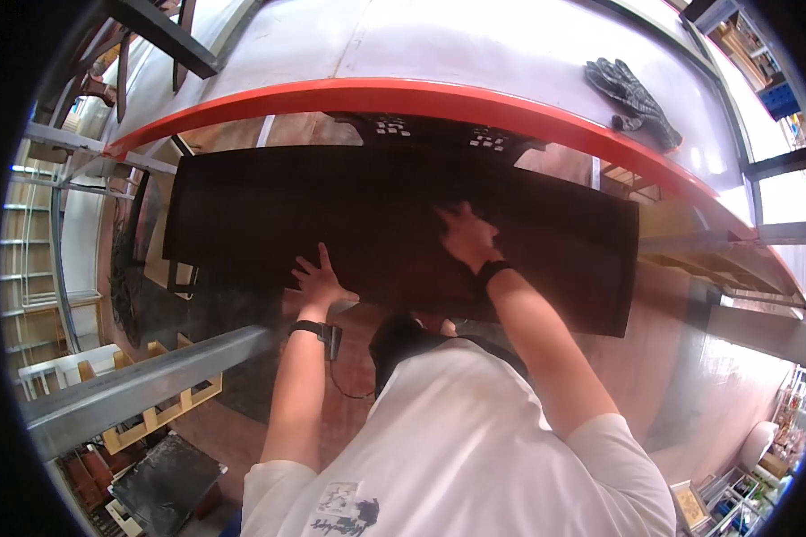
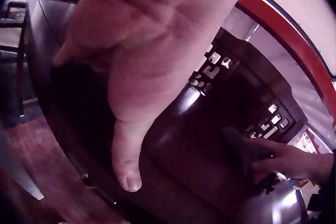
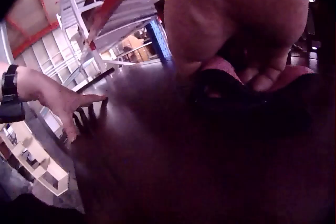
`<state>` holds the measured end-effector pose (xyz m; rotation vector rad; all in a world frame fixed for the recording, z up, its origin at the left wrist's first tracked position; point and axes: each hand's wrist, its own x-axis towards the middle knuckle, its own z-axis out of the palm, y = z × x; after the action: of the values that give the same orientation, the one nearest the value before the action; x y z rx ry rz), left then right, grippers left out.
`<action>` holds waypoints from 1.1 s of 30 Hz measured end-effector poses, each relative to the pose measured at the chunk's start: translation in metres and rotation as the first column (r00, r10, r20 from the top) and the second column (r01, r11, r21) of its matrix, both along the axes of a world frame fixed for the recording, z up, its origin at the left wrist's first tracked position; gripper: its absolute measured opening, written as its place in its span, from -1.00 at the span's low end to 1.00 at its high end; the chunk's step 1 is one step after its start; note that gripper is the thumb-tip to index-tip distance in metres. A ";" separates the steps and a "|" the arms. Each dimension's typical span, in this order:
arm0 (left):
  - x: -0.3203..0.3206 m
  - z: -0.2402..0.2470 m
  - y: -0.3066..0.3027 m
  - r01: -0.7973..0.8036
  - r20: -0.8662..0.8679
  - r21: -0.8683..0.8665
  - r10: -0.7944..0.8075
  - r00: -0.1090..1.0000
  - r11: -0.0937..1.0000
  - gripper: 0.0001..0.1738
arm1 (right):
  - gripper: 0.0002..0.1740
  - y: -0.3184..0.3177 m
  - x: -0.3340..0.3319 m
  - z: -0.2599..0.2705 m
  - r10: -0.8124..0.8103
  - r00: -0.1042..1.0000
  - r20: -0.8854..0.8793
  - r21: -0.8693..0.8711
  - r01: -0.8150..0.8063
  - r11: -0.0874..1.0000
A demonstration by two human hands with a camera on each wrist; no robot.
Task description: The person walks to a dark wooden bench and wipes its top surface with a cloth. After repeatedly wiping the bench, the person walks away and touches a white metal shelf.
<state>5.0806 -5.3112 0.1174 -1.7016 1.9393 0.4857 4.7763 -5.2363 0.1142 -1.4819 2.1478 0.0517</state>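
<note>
A long dark wooden panel [image 1: 376, 197] lies below both hands, glossy in places. Near its front edge, my left hand [image 1: 320, 284] rests with fingers spread; the left wrist view shows its thumb [image 2: 128, 166] stretched out over the dark surface. Farther right and forward, my right hand [image 1: 470, 237] is over the panel. In the right wrist view its fingers [image 3: 269, 77] curl onto a dark, folded cloth-like piece [image 3: 247, 98] with pinkish parts, pressed close to the wood. I cannot tell the exact kind of this piece.
Behind the panel stands a dark back piece with square cutouts [image 1: 394, 128]. A red-edged white surface [image 1: 466, 45] lies beyond, with a dark glove [image 1: 631, 98] on it. A grey metal beam [image 1: 152, 380] juts in at left, over a pale wooden frame [image 1: 166, 412].
</note>
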 end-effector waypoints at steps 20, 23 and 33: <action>0.020 0.000 -0.004 -0.053 -0.062 -0.057 0.049 0.997 0.997 0.58 | -0.22 0.178 -0.220 -0.065 -0.741 0.665 -0.090 -0.300 0.692 0.657; 0.020 0.003 -0.004 -0.045 -0.081 -0.075 0.038 0.996 0.996 0.57 | -0.23 0.116 -0.162 -0.040 -0.628 0.771 -0.108 -0.235 0.594 0.769; 0.022 -0.001 -0.004 -0.039 -0.052 -0.088 0.035 0.998 0.995 0.53 | -0.26 -0.007 0.077 -0.030 0.404 0.911 -0.078 -0.156 -0.411 0.898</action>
<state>5.1021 -5.3156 0.1163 -1.7998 1.9949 0.4662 4.8534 -5.2433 0.0845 -2.0300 1.8738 0.0518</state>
